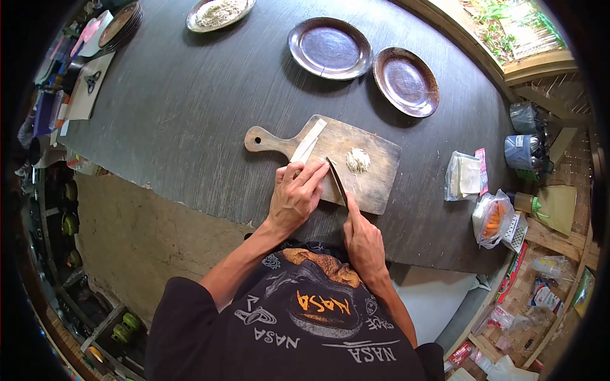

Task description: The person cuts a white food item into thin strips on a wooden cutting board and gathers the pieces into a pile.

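Note:
A wooden cutting board [379, 184] with a round-ended handle lies on the dark table in front of me. My left hand [294, 195] has its fingers bent and pressed together over flat white strips [309, 141] that stick out toward the board's far edge. I cannot tell what the strips are made of. My right hand [365, 240] grips a knife [337, 180], its dark blade running along the left fingertips; the handle is mostly hidden in the hand. A small heap of thin white shreds [358, 160] sits on the board right of the blade.
Beyond the board stand two brown oval plates [329, 47] [406, 82] and a dish of pale shreds [219, 11]. At right are a plastic pack of white squares [467, 176] and a bag of carrots [494, 220]. Stacked plates [121, 26] and scissors [93, 80] are far left.

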`<state>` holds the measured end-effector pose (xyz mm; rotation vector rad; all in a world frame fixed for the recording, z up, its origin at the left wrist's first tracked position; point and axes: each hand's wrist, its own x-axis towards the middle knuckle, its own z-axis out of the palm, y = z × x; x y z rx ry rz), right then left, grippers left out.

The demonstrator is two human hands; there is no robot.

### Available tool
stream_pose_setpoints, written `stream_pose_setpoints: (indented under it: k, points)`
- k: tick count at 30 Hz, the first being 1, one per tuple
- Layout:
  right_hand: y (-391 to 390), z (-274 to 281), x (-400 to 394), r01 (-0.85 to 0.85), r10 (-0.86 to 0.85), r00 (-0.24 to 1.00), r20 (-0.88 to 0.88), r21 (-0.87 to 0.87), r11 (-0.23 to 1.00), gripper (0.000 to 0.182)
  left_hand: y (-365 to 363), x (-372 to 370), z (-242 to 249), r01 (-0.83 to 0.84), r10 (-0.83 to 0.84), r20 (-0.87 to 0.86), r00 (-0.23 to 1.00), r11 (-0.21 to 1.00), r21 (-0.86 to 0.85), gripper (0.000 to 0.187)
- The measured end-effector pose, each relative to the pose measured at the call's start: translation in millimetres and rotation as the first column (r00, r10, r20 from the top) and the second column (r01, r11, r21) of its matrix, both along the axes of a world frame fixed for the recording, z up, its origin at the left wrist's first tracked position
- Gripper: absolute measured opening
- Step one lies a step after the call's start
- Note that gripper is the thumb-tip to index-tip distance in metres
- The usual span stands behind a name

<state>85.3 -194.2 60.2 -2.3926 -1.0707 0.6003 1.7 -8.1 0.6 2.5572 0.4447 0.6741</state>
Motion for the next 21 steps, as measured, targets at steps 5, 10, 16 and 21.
stream_pose_setpoints:
  k: [5,10,16,21]
  points:
    - [-11.2,3.0,-0.7,-0.008,0.008,1.0,0.001,-0.023,1.0,0.069,0.9,1.9,4.6,-0.023,0.023,0.02,1.0,1.0,-0.004,0.042]
    - [-6.4,-2.3,-1.2,-0.002,0.003,0.999,-0.033,0.039,0.999,0.067,0.4,-1.0,2.4,-0.012,0.013,0.011,1.0,1.0,-0.02,0.042]
    - [3.4,1.7,0.8,0.008,-0.008,0.999,-0.044,-0.004,1.0,0.068,-0.8,0.0,1.9,-0.026,0.026,0.008,1.0,0.999,-0.022,0.041]
    - [-14.1,4.6,-5.1,-0.003,0.002,1.0,-0.023,-0.023,1.0,0.072,2.1,-2.6,4.5,0.0,0.0,-0.017,1.0,1.0,-0.02,0.044]
